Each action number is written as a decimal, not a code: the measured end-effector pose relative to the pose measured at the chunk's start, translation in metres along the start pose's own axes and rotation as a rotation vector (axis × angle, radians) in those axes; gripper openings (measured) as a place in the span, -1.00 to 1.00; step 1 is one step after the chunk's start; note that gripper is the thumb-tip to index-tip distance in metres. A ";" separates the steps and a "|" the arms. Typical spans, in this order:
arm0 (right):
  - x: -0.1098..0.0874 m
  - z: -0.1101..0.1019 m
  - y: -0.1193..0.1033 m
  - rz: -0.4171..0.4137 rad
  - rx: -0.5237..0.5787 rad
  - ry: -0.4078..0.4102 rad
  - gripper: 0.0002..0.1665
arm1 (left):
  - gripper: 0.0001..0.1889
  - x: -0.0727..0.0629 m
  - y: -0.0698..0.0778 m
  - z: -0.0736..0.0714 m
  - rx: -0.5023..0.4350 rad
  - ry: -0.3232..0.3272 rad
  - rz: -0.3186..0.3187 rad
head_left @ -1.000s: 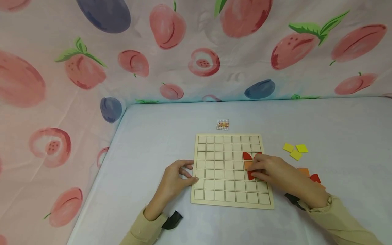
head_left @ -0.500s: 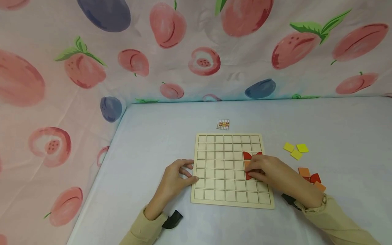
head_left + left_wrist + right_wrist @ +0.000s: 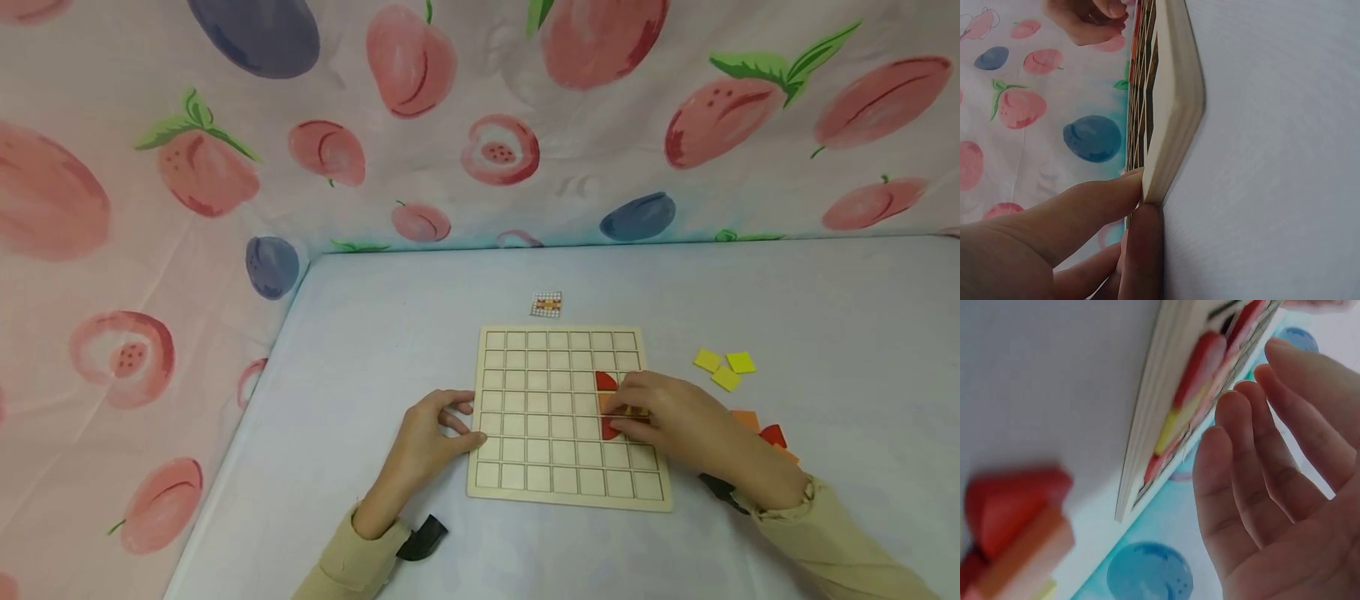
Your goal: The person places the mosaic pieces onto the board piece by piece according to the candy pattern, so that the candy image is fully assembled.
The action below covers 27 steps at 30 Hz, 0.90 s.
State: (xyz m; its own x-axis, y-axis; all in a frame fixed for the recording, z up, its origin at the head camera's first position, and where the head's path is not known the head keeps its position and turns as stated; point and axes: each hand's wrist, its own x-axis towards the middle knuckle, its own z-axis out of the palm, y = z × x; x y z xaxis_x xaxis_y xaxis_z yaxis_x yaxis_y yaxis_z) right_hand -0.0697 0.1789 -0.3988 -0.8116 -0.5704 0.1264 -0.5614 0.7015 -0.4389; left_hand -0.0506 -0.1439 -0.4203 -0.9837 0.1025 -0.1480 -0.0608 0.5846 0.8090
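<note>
A square wooden grid board lies on the table. My left hand pinches its left edge; the left wrist view shows the thumb on top and a finger against the side. Over the board's right columns hovers my right hand, fingers slightly bent and apart, holding nothing. Close by its fingertips, a red quarter-circle tile sits in a cell. Above that are an orange square tile and another red quarter-circle tile. In the right wrist view a yellow piece shows between red ones.
Beyond the board lies a small pattern card. To the right are several yellow square tiles and loose tiles, orange and red, partly behind the right forearm. Fruit-print cloth walls the back and left.
My right hand first shifts the lower red quarter-circle tile left into its cell. Now its fingers have parted from the tile and it sits slightly higher. The left hand stays put.
</note>
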 end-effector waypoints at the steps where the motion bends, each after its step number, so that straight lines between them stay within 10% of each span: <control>1: -0.001 -0.002 0.001 0.007 -0.006 0.003 -0.83 | -0.44 0.000 0.000 0.000 0.000 0.000 -0.002; 27: -0.033 -0.034 0.046 0.225 -0.053 -0.101 -0.63 | -0.46 0.000 0.001 0.000 -0.013 -0.003 -0.012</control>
State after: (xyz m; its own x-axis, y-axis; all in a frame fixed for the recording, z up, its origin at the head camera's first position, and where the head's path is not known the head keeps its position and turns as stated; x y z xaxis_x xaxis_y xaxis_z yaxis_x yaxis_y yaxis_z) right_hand -0.0747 0.2448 -0.3929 -0.8984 -0.4350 -0.0598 -0.3780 0.8355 -0.3988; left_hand -0.0507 -0.1433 -0.4193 -0.9824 0.0977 -0.1589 -0.0745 0.5753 0.8145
